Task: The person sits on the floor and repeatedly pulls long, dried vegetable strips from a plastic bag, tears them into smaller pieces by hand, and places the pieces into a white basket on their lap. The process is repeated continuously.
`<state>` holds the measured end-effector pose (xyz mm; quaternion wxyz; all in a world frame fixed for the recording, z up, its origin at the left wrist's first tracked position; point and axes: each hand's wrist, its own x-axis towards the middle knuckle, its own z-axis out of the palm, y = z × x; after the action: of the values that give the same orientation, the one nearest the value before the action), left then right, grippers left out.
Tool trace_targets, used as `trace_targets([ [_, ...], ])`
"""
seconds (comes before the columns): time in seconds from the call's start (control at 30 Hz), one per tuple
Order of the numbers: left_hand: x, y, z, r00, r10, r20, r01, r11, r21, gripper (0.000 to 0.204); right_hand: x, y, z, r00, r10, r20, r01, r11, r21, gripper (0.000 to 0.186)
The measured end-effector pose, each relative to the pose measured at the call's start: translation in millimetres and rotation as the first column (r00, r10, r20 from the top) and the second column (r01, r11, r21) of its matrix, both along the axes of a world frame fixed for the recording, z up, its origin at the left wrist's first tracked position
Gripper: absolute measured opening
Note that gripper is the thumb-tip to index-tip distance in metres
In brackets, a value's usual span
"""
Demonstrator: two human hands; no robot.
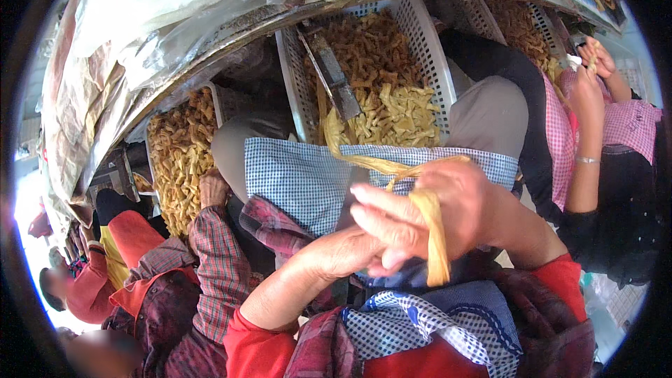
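In front of my lap, my hands meet around a long, flat yellow strip (435,238), perhaps tofu skin. My right hand (458,199) is closed on it, fingers pointing left. One end loops over the fingers and hangs down; the other trails over the blue-checked apron (294,175) toward the white basket (437,56). From the lower left comes my left hand (360,248), pressed against the right one, its fingers bent in and partly hidden. Knotted yellow pieces (395,115) lie at the basket's near side, browner ones behind. Blur hides the exact grip.
A narrow metal plate (329,70) leans across the basket's left side. Left, a co-worker's hand (213,187) touches another heap of knotted pieces (182,147). Right, a co-worker's raised hands (591,77) hold a strip. Plastic sheeting (210,7) covers a ledge beyond the baskets.
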<state>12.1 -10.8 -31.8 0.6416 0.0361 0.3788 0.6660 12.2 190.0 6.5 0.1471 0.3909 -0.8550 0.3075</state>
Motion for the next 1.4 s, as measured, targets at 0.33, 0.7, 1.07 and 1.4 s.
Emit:
trace_targets([
  [0.33, -1.7, 26.7, 21.6, 0.942, -0.211, 0.261, 0.157, 0.964, 0.213, 0.052, -0.5, 34.1, 17.4, 0.958, -0.009, -0.288, 0.014, 1.000, 0.015, 0.041],
  [0.7, 0.7, 51.7, 40.1, 0.690, 0.696, 0.195, -0.663, 0.717, -0.214, 0.017, 2.2, 19.9, -3.2, 0.947, -0.125, -0.297, 0.100, 0.990, -0.095, 0.036],
  [1.07, -25.3, 25.1, 37.2, -0.228, -0.025, -0.973, -0.474, 0.876, 0.088, 0.018, -6.3, -0.1, -29.6, 0.693, -0.025, 0.720, 0.384, 0.859, -0.340, 0.042],
  [1.4, -3.6, 9.4, -16.8, -0.159, -0.030, -0.987, -0.613, 0.786, 0.075, 0.023, -4.3, 3.8, -21.0, 0.318, 0.719, 0.618, 0.834, 0.098, -0.544, 0.007],
])
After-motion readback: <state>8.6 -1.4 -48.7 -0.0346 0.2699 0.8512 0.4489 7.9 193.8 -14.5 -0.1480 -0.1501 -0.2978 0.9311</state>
